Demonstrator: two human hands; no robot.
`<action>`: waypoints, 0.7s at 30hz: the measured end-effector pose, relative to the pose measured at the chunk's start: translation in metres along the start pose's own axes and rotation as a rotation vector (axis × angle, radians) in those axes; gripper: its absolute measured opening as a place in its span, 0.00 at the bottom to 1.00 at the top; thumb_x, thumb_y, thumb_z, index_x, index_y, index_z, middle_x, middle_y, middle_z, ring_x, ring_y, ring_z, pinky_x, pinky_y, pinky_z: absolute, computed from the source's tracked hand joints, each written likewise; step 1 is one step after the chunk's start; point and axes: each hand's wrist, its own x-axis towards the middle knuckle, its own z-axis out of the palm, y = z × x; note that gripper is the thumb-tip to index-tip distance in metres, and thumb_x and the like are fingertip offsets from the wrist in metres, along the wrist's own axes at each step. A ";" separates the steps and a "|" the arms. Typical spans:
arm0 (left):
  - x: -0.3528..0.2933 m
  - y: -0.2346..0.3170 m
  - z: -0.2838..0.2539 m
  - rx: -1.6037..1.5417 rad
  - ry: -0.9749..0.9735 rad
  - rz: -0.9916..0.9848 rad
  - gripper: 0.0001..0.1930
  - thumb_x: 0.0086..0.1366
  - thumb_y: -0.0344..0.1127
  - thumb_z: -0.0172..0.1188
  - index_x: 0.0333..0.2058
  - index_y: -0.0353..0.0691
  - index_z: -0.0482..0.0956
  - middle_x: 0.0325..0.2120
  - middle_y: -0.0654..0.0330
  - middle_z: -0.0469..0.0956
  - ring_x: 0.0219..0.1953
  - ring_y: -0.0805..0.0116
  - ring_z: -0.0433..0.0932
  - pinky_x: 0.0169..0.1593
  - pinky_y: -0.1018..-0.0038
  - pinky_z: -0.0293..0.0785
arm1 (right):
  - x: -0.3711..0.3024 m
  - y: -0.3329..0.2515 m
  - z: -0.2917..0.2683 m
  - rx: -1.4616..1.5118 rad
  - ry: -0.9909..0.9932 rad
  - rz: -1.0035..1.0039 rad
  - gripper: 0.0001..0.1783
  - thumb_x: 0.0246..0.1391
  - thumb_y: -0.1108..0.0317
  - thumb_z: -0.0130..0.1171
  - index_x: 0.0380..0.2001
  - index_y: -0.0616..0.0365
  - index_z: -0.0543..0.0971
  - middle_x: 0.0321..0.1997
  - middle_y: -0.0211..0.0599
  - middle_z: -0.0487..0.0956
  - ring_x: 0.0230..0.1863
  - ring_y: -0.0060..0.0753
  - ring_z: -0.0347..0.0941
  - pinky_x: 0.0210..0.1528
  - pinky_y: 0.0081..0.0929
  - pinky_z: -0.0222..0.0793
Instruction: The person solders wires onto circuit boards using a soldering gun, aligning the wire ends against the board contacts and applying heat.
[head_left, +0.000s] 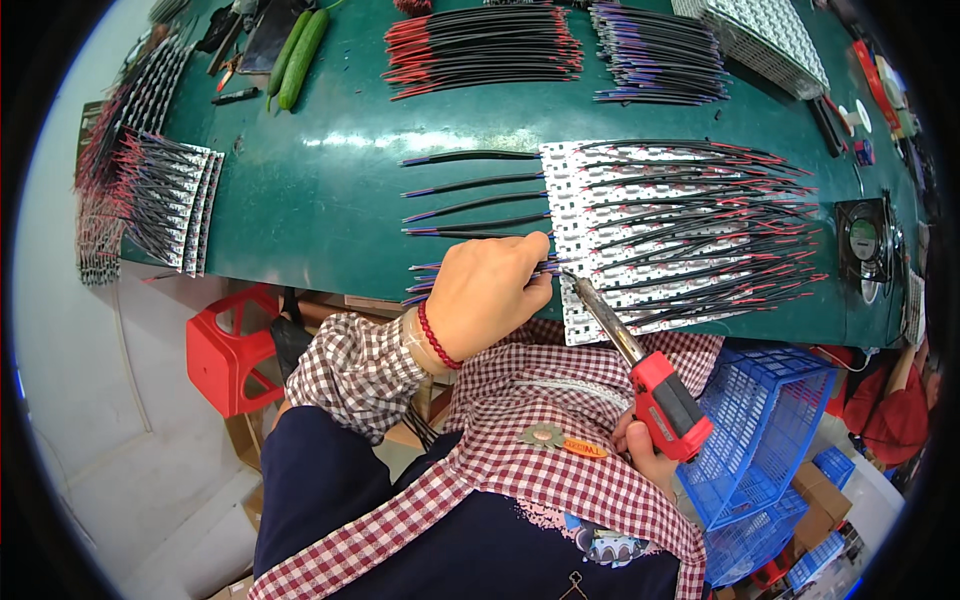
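Where our left grip [490, 288] pinches: wire [548, 266], axis left-right, toward board [580, 322]
Right grip [645, 452], farther off: wrapped round soldering iron [664, 400]

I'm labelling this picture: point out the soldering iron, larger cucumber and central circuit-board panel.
Soldering iron [656, 385], head view: handle.
Larger cucumber [303, 60], head view: mid-body.
Central circuit-board panel [568, 205], head view: bare left margin.

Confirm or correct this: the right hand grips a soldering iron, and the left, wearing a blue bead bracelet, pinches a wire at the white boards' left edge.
The bead bracelet is red, not blue, as the head view shows. Otherwise right: the right hand grips the soldering iron; the left hand pinches a wire at the white boards' left edge.
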 end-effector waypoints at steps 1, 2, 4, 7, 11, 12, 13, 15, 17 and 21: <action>0.000 0.000 -0.001 0.000 0.001 -0.001 0.09 0.52 0.33 0.60 0.25 0.36 0.69 0.18 0.53 0.74 0.21 0.50 0.74 0.24 0.61 0.68 | 0.001 0.002 -0.003 -0.056 -0.041 -0.035 0.04 0.57 0.72 0.54 0.29 0.60 0.74 0.25 0.28 0.72 0.27 0.21 0.67 0.31 0.23 0.64; 0.001 0.001 -0.002 -0.007 -0.011 -0.005 0.09 0.52 0.33 0.60 0.25 0.36 0.70 0.18 0.53 0.74 0.21 0.51 0.75 0.24 0.61 0.68 | 0.002 0.003 -0.004 -0.112 -0.083 -0.070 0.03 0.57 0.72 0.54 0.30 0.59 0.74 0.25 0.28 0.72 0.27 0.21 0.67 0.31 0.23 0.64; 0.002 0.000 -0.002 -0.016 -0.024 -0.008 0.08 0.52 0.33 0.60 0.26 0.36 0.70 0.18 0.53 0.75 0.21 0.51 0.75 0.24 0.61 0.68 | 0.002 0.001 -0.003 -0.112 -0.070 -0.052 0.03 0.57 0.73 0.54 0.29 0.59 0.74 0.25 0.27 0.72 0.27 0.21 0.67 0.30 0.24 0.64; 0.003 -0.001 -0.002 -0.016 -0.044 -0.008 0.08 0.52 0.33 0.60 0.27 0.36 0.71 0.18 0.52 0.75 0.22 0.51 0.75 0.25 0.61 0.69 | 0.001 0.000 0.003 -0.063 -0.016 -0.053 0.04 0.56 0.73 0.55 0.28 0.59 0.74 0.24 0.27 0.72 0.26 0.22 0.68 0.29 0.24 0.64; 0.004 -0.001 -0.004 -0.020 -0.059 -0.017 0.08 0.52 0.33 0.60 0.27 0.36 0.72 0.18 0.51 0.75 0.21 0.51 0.75 0.25 0.61 0.69 | -0.001 0.014 -0.007 -0.211 -0.004 -0.068 0.03 0.51 0.73 0.58 0.27 0.61 0.75 0.23 0.30 0.74 0.23 0.24 0.70 0.27 0.23 0.65; 0.004 -0.001 -0.005 -0.020 -0.063 -0.018 0.08 0.52 0.33 0.60 0.27 0.36 0.72 0.18 0.51 0.75 0.21 0.51 0.75 0.25 0.61 0.69 | -0.001 0.017 -0.007 -0.211 -0.006 -0.067 0.03 0.51 0.73 0.58 0.27 0.61 0.75 0.23 0.30 0.74 0.23 0.24 0.70 0.27 0.23 0.65; 0.004 -0.001 -0.005 -0.020 -0.062 -0.018 0.08 0.52 0.33 0.60 0.27 0.36 0.72 0.18 0.51 0.75 0.21 0.51 0.75 0.25 0.61 0.69 | 0.000 0.021 -0.008 -0.217 0.018 -0.086 0.03 0.50 0.73 0.59 0.27 0.61 0.76 0.23 0.30 0.74 0.23 0.24 0.71 0.26 0.22 0.66; 0.005 -0.001 -0.005 -0.018 -0.072 -0.017 0.08 0.52 0.33 0.60 0.27 0.36 0.72 0.18 0.51 0.75 0.21 0.50 0.75 0.25 0.61 0.69 | 0.000 0.022 -0.009 -0.223 0.040 -0.104 0.04 0.48 0.72 0.60 0.27 0.61 0.77 0.23 0.31 0.75 0.22 0.25 0.72 0.26 0.22 0.66; 0.005 -0.002 -0.004 -0.025 -0.067 -0.010 0.08 0.52 0.32 0.60 0.27 0.36 0.72 0.18 0.51 0.75 0.21 0.50 0.75 0.25 0.61 0.69 | 0.001 0.022 -0.011 -0.335 0.026 -0.168 0.06 0.46 0.70 0.62 0.28 0.60 0.78 0.23 0.31 0.75 0.21 0.28 0.73 0.24 0.24 0.67; 0.006 -0.003 -0.004 -0.019 -0.073 -0.005 0.08 0.52 0.32 0.60 0.27 0.36 0.72 0.17 0.51 0.74 0.20 0.50 0.75 0.24 0.61 0.69 | 0.003 0.028 -0.015 -0.490 0.011 -0.276 0.09 0.44 0.68 0.63 0.28 0.61 0.78 0.23 0.34 0.76 0.20 0.31 0.74 0.22 0.26 0.67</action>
